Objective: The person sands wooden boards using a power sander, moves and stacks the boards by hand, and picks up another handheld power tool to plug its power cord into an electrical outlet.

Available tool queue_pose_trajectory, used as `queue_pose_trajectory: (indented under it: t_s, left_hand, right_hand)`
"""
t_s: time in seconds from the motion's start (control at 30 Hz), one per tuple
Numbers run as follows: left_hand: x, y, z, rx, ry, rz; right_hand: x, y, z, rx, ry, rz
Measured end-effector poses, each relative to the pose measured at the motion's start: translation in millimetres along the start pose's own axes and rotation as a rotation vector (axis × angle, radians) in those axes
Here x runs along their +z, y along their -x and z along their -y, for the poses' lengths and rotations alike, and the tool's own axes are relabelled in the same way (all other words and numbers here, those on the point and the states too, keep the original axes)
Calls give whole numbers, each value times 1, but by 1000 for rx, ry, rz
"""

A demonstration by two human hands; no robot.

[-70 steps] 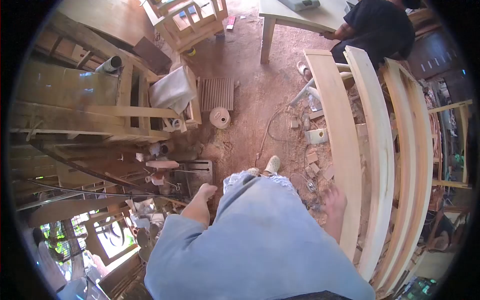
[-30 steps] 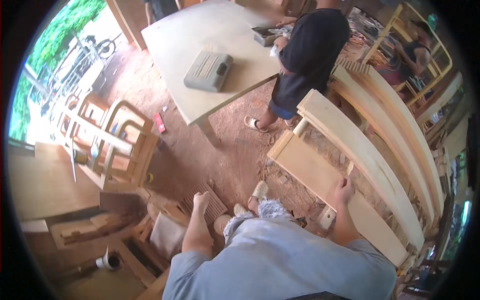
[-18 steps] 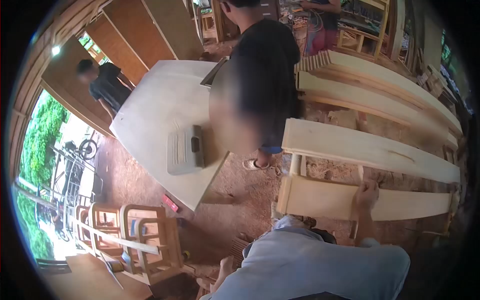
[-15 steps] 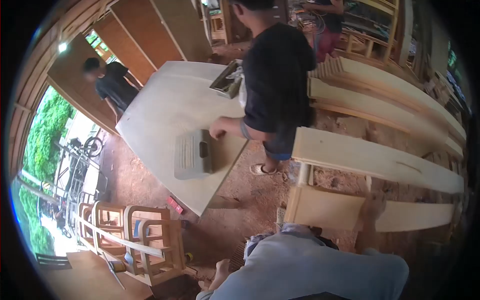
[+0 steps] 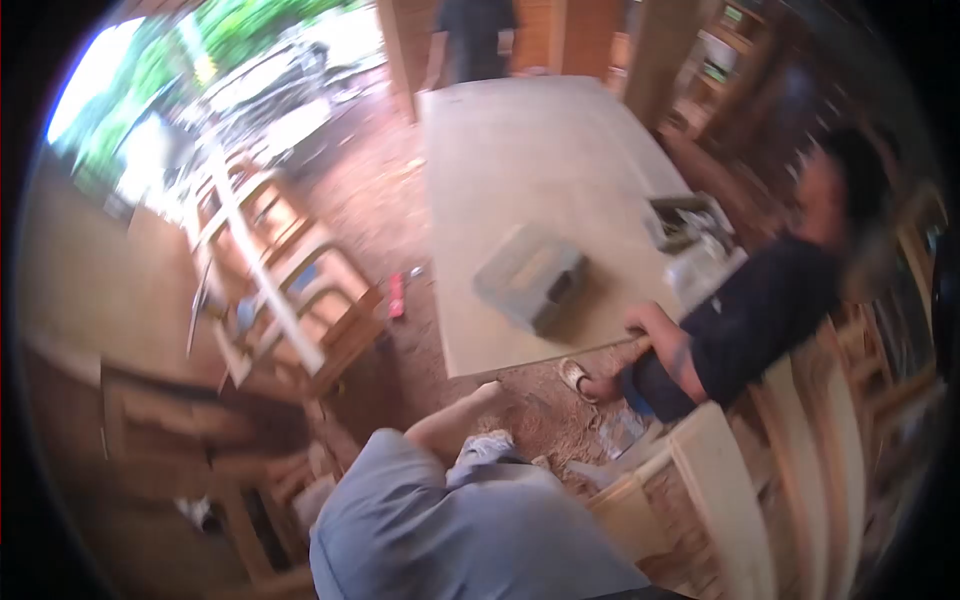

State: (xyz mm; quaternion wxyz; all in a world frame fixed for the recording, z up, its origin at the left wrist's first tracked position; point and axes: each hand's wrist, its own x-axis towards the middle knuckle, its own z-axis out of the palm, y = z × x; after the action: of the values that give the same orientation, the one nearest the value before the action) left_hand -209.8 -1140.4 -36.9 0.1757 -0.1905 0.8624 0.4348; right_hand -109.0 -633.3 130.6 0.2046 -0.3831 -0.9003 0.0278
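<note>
My left hand (image 5: 487, 391) reaches forward, just below the near edge of a large pale wooden panel (image 5: 520, 150). It is small and blurred, so I cannot make out its fingers, or whether it touches the panel. My right hand is out of view. On the panel lies a grey plastic case (image 5: 532, 278) with a dark handle. To its right, by the panel's edge, is an open tray (image 5: 688, 222) with mixed items and a clear plastic bag (image 5: 700, 268).
A person in a dark shirt (image 5: 755, 315) stands at right, one hand near the panel. Another person (image 5: 475, 40) is at the far end. Wooden chair frames (image 5: 300, 270) stand left, a red object (image 5: 397, 295) lies on the floor, and curved pale boards (image 5: 725, 490) are at right.
My view has swung right to left, so the panel now sits ahead. My left arm has stretched forward; my right hand, earlier by a pale board, has left view.
</note>
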Motion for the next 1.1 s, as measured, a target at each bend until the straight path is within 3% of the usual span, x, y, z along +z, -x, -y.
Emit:
queue_pose_trajectory:
  t_s: [0.23,0.33,0.37,0.4,0.47,0.5,0.57,0.6,0.67,0.7,0.77,0.97,1.1]
  left_hand:
    - [-18,48,30,-87,62,79]
    - [-25,83,78,-268,66,66]
    - [11,53,150,-437,16,111]
    - [12,75,159,-532,61,22]
    - [-10,110,170,-574,-20,90]
    - [-6,113,186,-690,101,-24]
    - [-36,127,159,-684,142,-8]
    - [-27,111,180,-665,117,17]
    - [-4,78,220,-846,917,-207]
    - [-12,68,210,-836,894,-183]
    - [-37,42,175,-747,1181,-343]
    - [-97,-45,70,-402,1209,-573]
    - [-101,-86,79,-465,962,-457]
  right_hand:
    - [52,-19,44,-75,44,127]
    - [59,-19,45,-74,72,158]
    - [61,-20,43,-75,81,167]
    - [57,-17,34,-47,97,177]
    - [53,-19,25,-7,125,203]
    - [50,-20,19,19,139,213]
    - [43,-20,5,78,167,239]
    - [41,-20,0,101,177,250]
    - [36,-17,-14,156,200,279]
    - [34,-15,-22,183,213,296]
    - [30,-10,-37,243,238,330]
    - [27,12,-45,369,241,396]
    - [-1,16,6,233,206,341]
